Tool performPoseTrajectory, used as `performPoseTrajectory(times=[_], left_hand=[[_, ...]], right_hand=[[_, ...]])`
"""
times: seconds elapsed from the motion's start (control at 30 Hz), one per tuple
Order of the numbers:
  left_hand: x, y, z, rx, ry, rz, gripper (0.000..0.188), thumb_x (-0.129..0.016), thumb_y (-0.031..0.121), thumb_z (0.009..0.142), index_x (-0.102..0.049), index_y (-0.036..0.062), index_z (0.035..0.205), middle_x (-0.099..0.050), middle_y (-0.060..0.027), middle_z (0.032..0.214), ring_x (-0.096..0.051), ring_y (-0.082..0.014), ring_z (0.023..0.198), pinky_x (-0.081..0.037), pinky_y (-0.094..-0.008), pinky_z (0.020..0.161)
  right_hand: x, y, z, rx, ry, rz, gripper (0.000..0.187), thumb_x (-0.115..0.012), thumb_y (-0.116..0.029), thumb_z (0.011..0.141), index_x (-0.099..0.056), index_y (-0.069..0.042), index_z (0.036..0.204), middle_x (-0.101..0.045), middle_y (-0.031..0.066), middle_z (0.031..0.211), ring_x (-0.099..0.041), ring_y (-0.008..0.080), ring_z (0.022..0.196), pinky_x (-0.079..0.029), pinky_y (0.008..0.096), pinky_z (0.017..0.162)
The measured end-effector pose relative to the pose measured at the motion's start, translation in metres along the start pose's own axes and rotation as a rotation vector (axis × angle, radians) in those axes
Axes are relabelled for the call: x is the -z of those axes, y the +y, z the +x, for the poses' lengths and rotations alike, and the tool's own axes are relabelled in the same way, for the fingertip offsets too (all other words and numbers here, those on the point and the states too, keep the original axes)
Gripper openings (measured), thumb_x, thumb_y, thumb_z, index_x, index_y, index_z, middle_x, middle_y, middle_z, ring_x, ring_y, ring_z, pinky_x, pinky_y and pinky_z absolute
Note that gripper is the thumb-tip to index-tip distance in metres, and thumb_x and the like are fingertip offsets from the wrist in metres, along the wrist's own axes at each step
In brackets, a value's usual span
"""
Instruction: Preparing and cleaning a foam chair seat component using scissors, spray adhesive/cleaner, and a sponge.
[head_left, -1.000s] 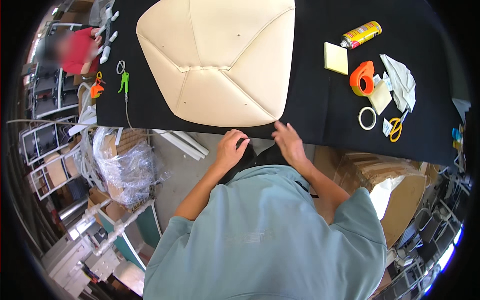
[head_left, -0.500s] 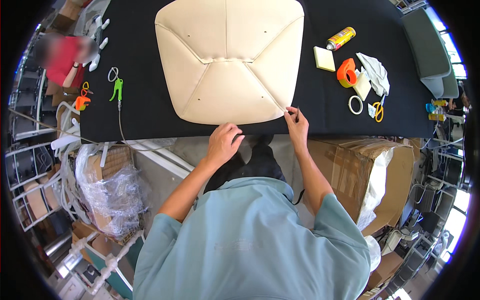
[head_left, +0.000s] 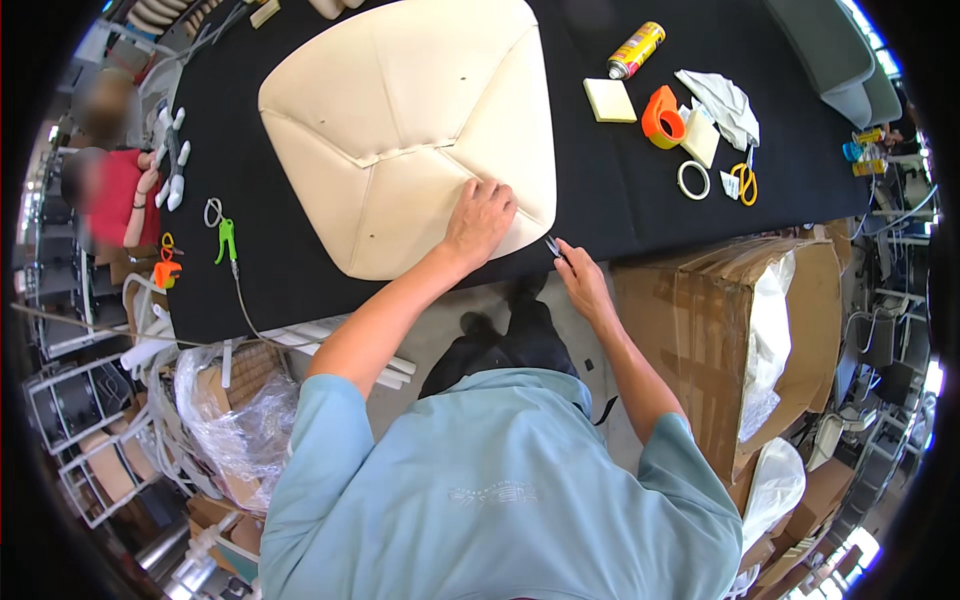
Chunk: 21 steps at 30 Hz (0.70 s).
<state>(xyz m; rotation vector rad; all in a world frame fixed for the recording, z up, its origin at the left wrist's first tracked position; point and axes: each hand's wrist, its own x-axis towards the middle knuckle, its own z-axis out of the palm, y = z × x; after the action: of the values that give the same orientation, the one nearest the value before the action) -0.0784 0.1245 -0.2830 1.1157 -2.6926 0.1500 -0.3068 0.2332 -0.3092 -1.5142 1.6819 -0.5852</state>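
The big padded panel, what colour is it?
The padded panel is pale cream, best seen in the head view.

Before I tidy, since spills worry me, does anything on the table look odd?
The yellow cylindrical spray can lies on its side beyond the pale-yellow square pad; such cans usually stand upright. No spill or damage is evident.
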Motion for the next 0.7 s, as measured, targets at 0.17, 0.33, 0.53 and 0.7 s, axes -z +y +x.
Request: performPoseTrajectory(times=[0.17,0.33,0.53,0.7], left_hand=[[0.002,-0.004,0.018,-0.040,-0.040,-0.022,0.014,-0.061,0.013,0.084,-0.071,0.0098,0.094,-0.062,-0.0046,0.098,-0.056,-0.0236,0.101,-0.041,-0.0406,0.093],[0.009,0.002,0.028,0.019,-0.108,-0.035,0.012,-0.062,0.013,0.084,-0.072,0.0105,0.089,-0.063,-0.0044,0.095,-0.056,-0.0234,0.100,-0.041,-0.0410,0.091],[0.005,0.010,0.038,0.088,-0.123,0.001,0.011,-0.064,0.012,0.082,-0.075,0.0086,0.084,-0.064,-0.0054,0.096,-0.056,-0.0244,0.102,-0.039,-0.0424,0.093],[0.002,0.011,0.037,0.109,-0.144,0.002,0.012,-0.065,0.012,0.082,-0.076,0.0093,0.083,-0.064,-0.0056,0.096,-0.056,-0.0250,0.102,-0.039,-0.0436,0.093]], right_hand=[[0.010,0.002,0.010,0.199,0.085,0.138,0.037,-0.072,-0.013,0.093,-0.064,-0.001,0.127,-0.071,0.0177,0.108,-0.069,0.0353,0.095,-0.054,0.0403,0.084],[0.011,0.007,0.044,0.371,0.232,-0.009,0.029,-0.078,-0.012,0.085,-0.071,-0.005,0.113,-0.075,0.0130,0.105,-0.071,0.0331,0.092,-0.054,0.0414,0.080],[0.012,0.018,0.081,0.602,0.382,-0.173,0.028,-0.081,-0.010,0.078,-0.076,-0.010,0.105,-0.071,0.0014,0.101,-0.067,0.0203,0.089,-0.050,0.0352,0.076],[0.011,0.024,0.090,0.682,0.346,-0.151,0.029,-0.082,-0.006,0.076,-0.076,-0.009,0.104,-0.070,0.0019,0.097,-0.067,0.0204,0.086,-0.051,0.0345,0.074]])
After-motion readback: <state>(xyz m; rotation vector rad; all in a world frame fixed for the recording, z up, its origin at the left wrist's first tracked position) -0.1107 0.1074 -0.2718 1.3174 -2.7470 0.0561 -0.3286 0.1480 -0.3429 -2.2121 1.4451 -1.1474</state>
